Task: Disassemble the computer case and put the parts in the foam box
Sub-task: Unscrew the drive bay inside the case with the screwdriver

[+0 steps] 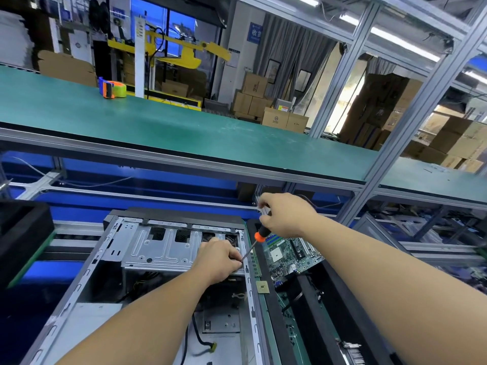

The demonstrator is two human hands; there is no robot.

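Two bare hands work over an opened computer case (147, 272) that lies on its side on the bench below a long green shelf (158, 122). Just right of the case sits a black foam box (329, 312), with a green motherboard (292, 255) lying in its far end and a small square chip (262, 287) on its near left edge. Inside the case, a silver drive cage (158, 248) spans the far half. The left hand (220, 259) rests on the cage's right end, fingers curled and pinching at the screwdriver tip. The right hand (286, 214) grips the black-and-orange handle of the screwdriver (254, 243), whose shaft slants down-left to the case's right rail. An orange tape dispenser (112, 89) stands on the shelf. A blue wall sign beyond shows "收"; the rest is unreadable.
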